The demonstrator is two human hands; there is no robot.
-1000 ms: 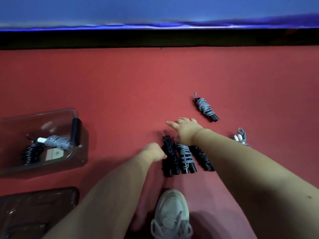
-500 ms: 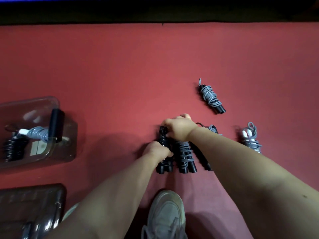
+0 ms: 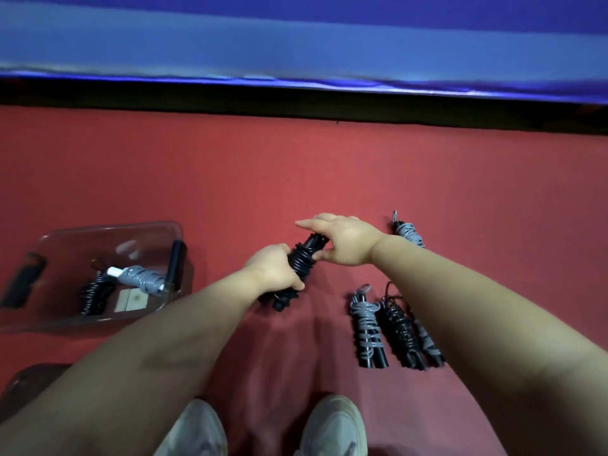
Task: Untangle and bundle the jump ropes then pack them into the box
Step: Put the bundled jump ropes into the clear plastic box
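I see the red floor (image 3: pixel 230 179), and on it the clear box (image 3: pixel 52 238) with two wound ropes (image 3: pixel 138 279) inside. Well to the right of the box, three bundles (image 3: pixel 394 327) lie side by side. Between them and the box, the left hand (image 3: pixel 279 271) grips the black bundle (image 3: pixel 304 260) around its middle. The right hand (image 3: pixel 345 240) holds its far end, thumb underneath.

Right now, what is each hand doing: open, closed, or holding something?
Left hand: closed around the black rope bundle.
Right hand: holds the same bundle's far end, forefinger straight.
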